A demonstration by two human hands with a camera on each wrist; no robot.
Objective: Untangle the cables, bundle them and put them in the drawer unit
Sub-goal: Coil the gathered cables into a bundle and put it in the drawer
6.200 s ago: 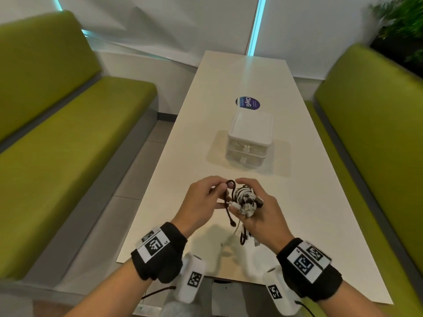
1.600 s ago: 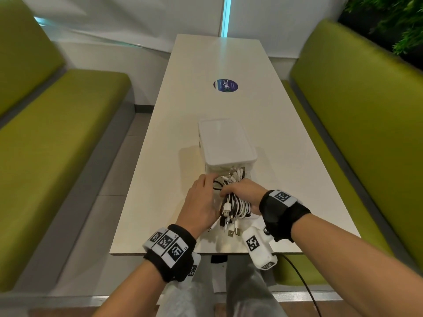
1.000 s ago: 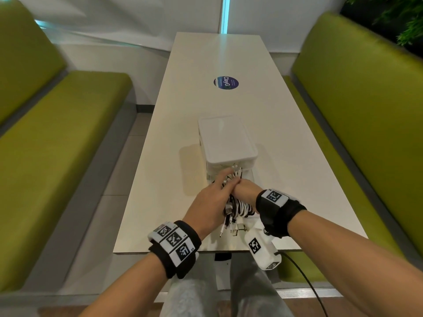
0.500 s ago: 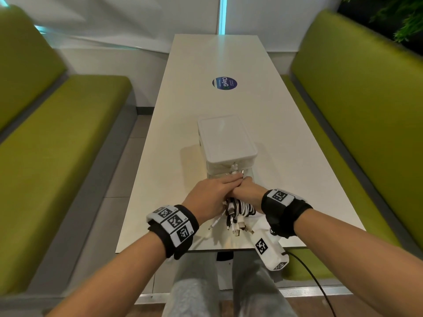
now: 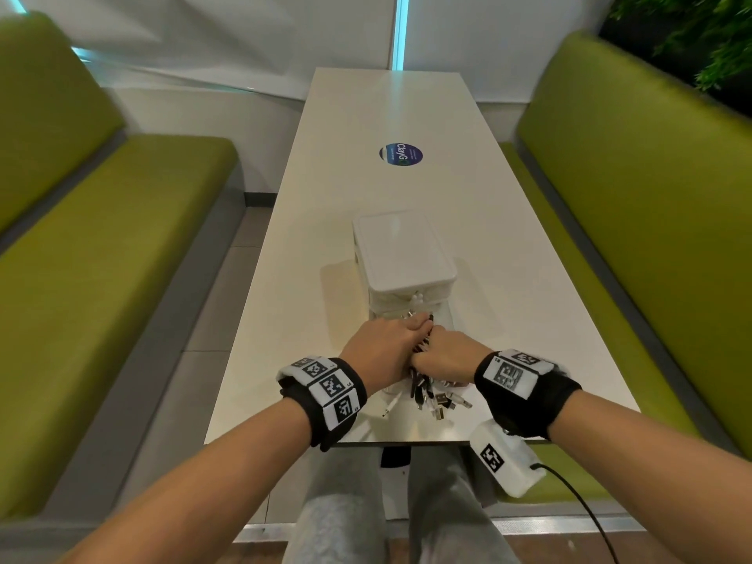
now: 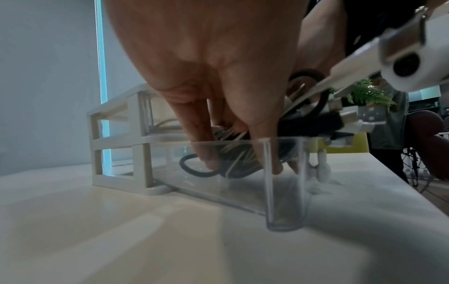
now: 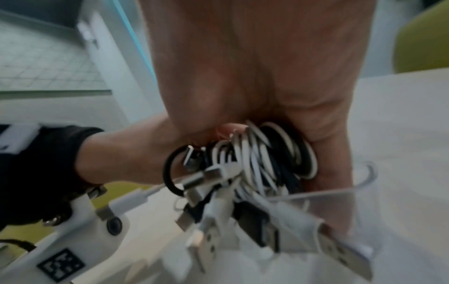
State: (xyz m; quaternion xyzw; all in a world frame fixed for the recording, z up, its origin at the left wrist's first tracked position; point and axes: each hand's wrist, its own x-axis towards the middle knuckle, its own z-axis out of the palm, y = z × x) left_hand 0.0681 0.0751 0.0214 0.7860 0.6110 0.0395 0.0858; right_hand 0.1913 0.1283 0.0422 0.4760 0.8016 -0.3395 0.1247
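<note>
A white two-tier drawer unit [image 5: 401, 254] stands mid-table, its frame [image 6: 116, 146] clear in the left wrist view. Its lower clear drawer [image 6: 284, 192] is pulled out toward me. A bundle of black and white cables [image 7: 255, 163] sits partly inside the drawer, with plug ends [image 5: 431, 396] sticking out over the front wall. A black elastic loop [image 7: 170, 173] hangs from it. My right hand [image 5: 447, 352] grips the bundle from above. My left hand [image 5: 386, 343] lies beside it, its straight fingers [image 6: 204, 134] reaching down into the drawer and pressing on the cables.
The long white table [image 5: 386, 116] carries a round blue sticker [image 5: 401, 154] beyond the unit. Green benches [image 5: 101, 258] run along both sides, the right one [image 5: 651, 197] under a plant. The table's front edge lies just below my wrists.
My left hand moved from beside the drawer onto the bundle. Both hands sank lower with the cables into the open drawer.
</note>
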